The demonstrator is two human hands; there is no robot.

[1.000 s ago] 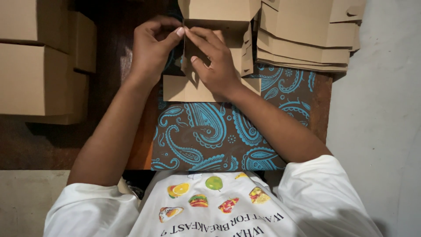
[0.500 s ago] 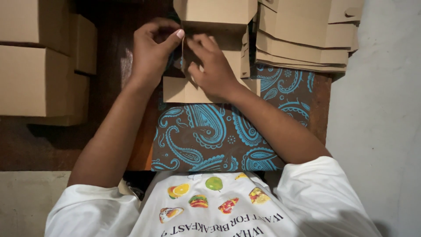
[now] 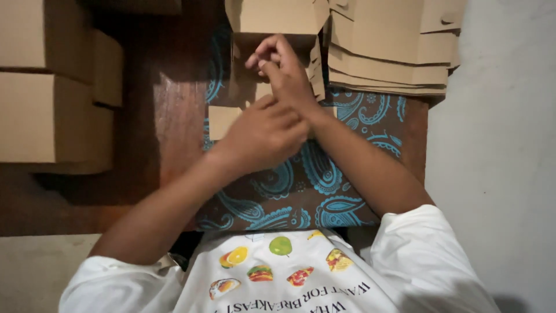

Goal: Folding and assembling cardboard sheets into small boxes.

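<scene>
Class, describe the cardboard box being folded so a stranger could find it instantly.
Start at the blue paisley cloth on the wooden table. At its far edge, both hands meet on a half-folded cardboard box. Unlike the flat stack beside it, it stands open.

Both hands, left (image 3: 263, 136) and right (image 3: 284, 69), work a half-folded cardboard box (image 3: 272, 35) over a paisley cloth (image 3: 324, 191); flat blanks (image 3: 394, 46) beside.

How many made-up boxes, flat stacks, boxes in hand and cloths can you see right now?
Made-up cardboard boxes, left side: 2 in view
Stack of flat box blanks, top right: 1
Box being folded, under right hand and left hand: 1
Blue paisley cloth: 1
Total: 5
</scene>
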